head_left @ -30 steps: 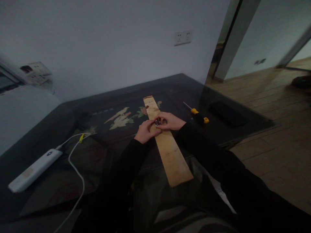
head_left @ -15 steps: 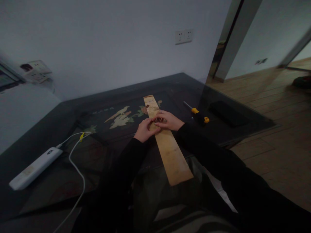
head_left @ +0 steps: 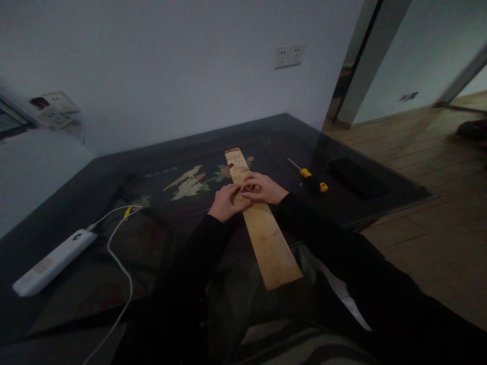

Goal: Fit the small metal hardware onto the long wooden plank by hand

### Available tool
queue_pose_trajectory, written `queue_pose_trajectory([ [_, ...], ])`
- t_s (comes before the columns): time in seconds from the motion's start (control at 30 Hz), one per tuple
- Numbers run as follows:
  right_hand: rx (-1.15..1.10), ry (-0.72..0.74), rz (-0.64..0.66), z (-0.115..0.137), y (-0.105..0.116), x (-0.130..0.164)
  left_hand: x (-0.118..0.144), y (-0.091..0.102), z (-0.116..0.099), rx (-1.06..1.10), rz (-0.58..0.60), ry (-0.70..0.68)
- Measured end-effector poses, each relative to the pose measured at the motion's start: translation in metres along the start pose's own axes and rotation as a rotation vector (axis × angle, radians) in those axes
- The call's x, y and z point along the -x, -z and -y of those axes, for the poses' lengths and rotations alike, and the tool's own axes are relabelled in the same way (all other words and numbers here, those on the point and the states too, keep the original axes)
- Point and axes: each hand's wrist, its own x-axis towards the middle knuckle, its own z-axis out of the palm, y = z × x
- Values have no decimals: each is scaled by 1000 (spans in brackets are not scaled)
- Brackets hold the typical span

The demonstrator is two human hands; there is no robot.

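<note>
A long, narrow wooden board [head_left: 271, 242] lies on the dark table, its near end sticking out past the table's edge towards me. Both hands meet over its middle. My left hand [head_left: 227, 203] rests at the board's left side, thumb lying across the wood and fingers curled. From the right, my right hand [head_left: 264, 188] bends its fingers down onto the board, close to the left fingertips. Something small and shiny [head_left: 245, 190] shows between the fingertips, too small and dark to name.
To the right lie a yellow-and-black screwdriver [head_left: 310, 176] and a flat black object [head_left: 357, 177]. On the left is a white power bank or power strip [head_left: 55, 261] with a white cable [head_left: 127, 276]. The table [head_left: 213, 144] stands against a wall with sockets [head_left: 289, 56].
Both hands stay over the same spot on the board, with only a slight shift of the fingers. The view has moved a tiny amount.
</note>
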Motion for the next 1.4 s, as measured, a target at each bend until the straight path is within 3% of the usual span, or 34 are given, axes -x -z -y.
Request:
queue_pose_trajectory([
  [0.37,-64,-32,-47,-2,-4,0,1,1,1,-143,-2,-19],
  [0.73,1,3,-43,-5,-6,0,0,2,3,-69,12,-17],
  [1.17,-303,-245,-31,-5,-10,-4,1,-5,3,-164,23,47],
  [1.4,-235,-136,-60,0,0,-3,3,-9,8,-132,16,35],
])
